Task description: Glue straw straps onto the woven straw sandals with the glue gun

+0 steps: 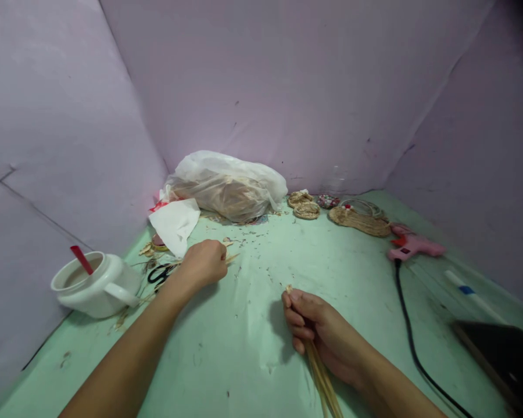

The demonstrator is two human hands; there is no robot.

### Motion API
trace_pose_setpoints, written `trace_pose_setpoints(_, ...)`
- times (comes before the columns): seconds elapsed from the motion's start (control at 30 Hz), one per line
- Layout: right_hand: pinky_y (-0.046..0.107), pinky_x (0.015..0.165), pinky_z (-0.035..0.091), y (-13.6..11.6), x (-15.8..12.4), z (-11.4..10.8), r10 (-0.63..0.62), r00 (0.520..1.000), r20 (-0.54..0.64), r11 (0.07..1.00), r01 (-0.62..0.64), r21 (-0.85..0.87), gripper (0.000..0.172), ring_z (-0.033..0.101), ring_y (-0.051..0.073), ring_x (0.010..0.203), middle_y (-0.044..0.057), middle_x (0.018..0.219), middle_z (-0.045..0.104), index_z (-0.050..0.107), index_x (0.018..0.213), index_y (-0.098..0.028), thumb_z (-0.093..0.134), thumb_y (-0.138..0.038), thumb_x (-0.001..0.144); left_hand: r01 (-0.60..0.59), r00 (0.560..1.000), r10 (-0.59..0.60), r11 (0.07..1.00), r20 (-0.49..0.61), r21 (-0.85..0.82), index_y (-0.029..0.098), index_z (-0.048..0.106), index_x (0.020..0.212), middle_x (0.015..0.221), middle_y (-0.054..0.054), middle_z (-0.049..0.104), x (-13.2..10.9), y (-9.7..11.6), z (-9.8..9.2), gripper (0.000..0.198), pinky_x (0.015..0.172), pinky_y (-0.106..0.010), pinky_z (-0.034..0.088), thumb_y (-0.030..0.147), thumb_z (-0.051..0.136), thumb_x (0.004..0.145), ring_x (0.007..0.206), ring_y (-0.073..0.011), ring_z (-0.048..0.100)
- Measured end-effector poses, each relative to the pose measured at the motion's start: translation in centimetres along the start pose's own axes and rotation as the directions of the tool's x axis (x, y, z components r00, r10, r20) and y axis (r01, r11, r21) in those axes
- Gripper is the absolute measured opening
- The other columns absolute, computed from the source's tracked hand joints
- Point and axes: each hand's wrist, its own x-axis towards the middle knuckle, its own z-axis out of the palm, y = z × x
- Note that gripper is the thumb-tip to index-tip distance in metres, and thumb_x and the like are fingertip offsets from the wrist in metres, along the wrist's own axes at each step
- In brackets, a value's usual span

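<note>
A bundle of straw-coloured fibre strips (320, 380) runs through my right hand (316, 325). The fingers are closed round its upper end, and a short tip (289, 288) pokes out above the thumb. The long ends trail down toward the near edge of the view. My left hand (204, 262) is closed, knuckles up, low over the table at left of centre. Pale thin strands (232, 259) show beside its fingers; what lies inside the grip is hidden. Black-handled scissors (159, 274) are partly covered by the left wrist.
A white pot (122, 278) with a red stick (82, 260) stands left. At the back lie a plastic bag (230, 188), white paper (176, 223) and coiled woven pieces (306, 210). A pink glue gun (414, 246) with black cord (407, 331) and a dark flat object (501, 354) are right.
</note>
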Motion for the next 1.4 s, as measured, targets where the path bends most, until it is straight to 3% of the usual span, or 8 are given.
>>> trace_pose_setpoints(0.1, 0.013, 0.034, 0.021, -0.4, -0.1, 0.2, -0.017, 1.000, -0.020, 0.997, 0.019, 0.070, 0.021, 0.016, 0.004, 0.044, -0.008, 0.054, 0.029, 0.048, 0.072, -0.018, 0.055, -0.036, 0.081, -0.037, 0.999, 0.034, 0.994, -0.027, -0.104, 0.018, 0.054, 0.058, 0.060, -0.002, 0.056, -1.8, 0.9, -2.1, 0.011, 0.050, -0.025, 0.029, 0.017, 0.046, 0.065, 0.058, -0.0147, 0.049)
trace_pose_setpoints(0.2, 0.013, 0.035, 0.009, -0.9, -0.3, 0.4, -0.103, 0.992, -0.077, 0.990, 0.110, 0.087, 0.026, 0.014, 0.003, 0.044, -0.008, 0.055, 0.029, 0.045, 0.068, -0.018, 0.063, -0.036, 0.076, -0.076, 0.984, 0.147, 0.848, 0.096, -0.524, 0.017, 0.053, 0.059, 0.053, 0.003, 0.048, -3.2, 2.4, -3.0, 0.013, 0.048, -0.022, 0.027, 0.027, 0.052, 0.067, 0.051, -0.0096, 0.041)
trace_pose_setpoints(0.27, 0.014, 0.035, 0.008, -1.2, -0.4, 0.5, -0.184, 0.972, -0.143, 0.979, 0.194, 0.060, 0.026, 0.013, 0.002, 0.043, -0.009, 0.054, 0.028, 0.048, 0.071, -0.017, 0.069, -0.034, 0.071, 0.022, 0.940, 0.256, 0.614, 0.225, -0.789, 0.016, 0.054, 0.060, 0.048, 0.006, 0.042, -3.4, 3.6, -2.3, 0.015, 0.045, -0.021, 0.023, 0.030, 0.058, 0.063, 0.045, -0.0065, 0.033)
trace_pose_setpoints(0.33, 0.014, 0.035, 0.009, -1.3, -0.5, 0.5, -0.232, 0.953, -0.197, 0.968, 0.247, 0.052, 0.028, 0.013, 0.002, 0.043, -0.011, 0.052, 0.026, 0.053, 0.079, -0.017, 0.074, -0.031, 0.065, 0.153, 0.893, 0.326, 0.428, 0.310, -0.891, 0.016, 0.052, 0.059, 0.044, 0.008, 0.038, -3.1, 4.7, -0.9, 0.019, 0.042, -0.020, 0.019, 0.031, 0.062, 0.060, 0.041, -0.0045, 0.027)
trace_pose_setpoints(0.47, 0.016, 0.035, 0.008, -1.5, -0.4, 0.4, -0.232, 0.952, -0.202, 0.964, 0.253, 0.084, 0.041, 0.013, 0.001, 0.043, -0.009, 0.056, 0.036, 0.059, 0.086, -0.014, 0.077, -0.039, 0.059, 0.263, 0.873, 0.342, 0.270, 0.347, -0.926, 0.015, 0.051, 0.060, 0.043, 0.008, 0.041, -2.1, 5.9, 2.3, 0.022, 0.040, -0.019, 0.017, 0.031, 0.066, 0.059, 0.039, -0.0037, 0.028)
trace_pose_setpoints(0.57, 0.017, 0.036, 0.006, -1.6, -0.3, 0.3, -0.232, 0.954, -0.190, 0.958, 0.258, 0.126, 0.047, 0.014, 0.001, 0.044, -0.004, 0.066, 0.045, 0.060, 0.084, -0.013, 0.071, -0.053, 0.060, 0.279, 0.868, 0.345, 0.255, 0.356, -0.926, 0.015, 0.052, 0.061, 0.042, 0.007, 0.041, -1.8, 6.0, 3.5, 0.023, 0.039, -0.019, 0.017, 0.033, 0.066, 0.060, 0.038, -0.0039, 0.030)
trace_pose_setpoints(0.77, 0.018, 0.036, 0.009, -1.0, 0.0, 0.6, -0.208, 0.941, -0.265, 0.974, 0.224, 0.031, 0.037, 0.017, 0.002, 0.041, -0.011, 0.047, 0.030, 0.057, 0.072, -0.013, 0.081, -0.032, 0.051, 0.292, 0.874, 0.340, 0.205, 0.347, -0.934, 0.014, 0.053, 0.062, 0.044, 0.006, 0.043, -2.0, 6.1, 3.6, 0.025, 0.038, -0.019, 0.016, 0.035, 0.067, 0.059, 0.039, -0.0036, 0.031)
trace_pose_setpoints(1.4, 0.019, 0.036, 0.007, -1.1, 0.1, 0.6, -0.214, 0.932, -0.293, 0.973, 0.229, 0.019, 0.039, 0.014, 0.002, 0.038, -0.013, 0.042, 0.026, 0.051, 0.072, -0.017, 0.078, -0.037, 0.052, 0.327, 0.852, 0.351, 0.221, 0.388, -0.919, 0.014, 0.053, 0.057, 0.042, 0.007, 0.042, -2.2, 6.6, 3.6, 0.023, 0.038, -0.019, 0.013, 0.031, 0.068, 0.057, 0.036, -0.0024, 0.029)
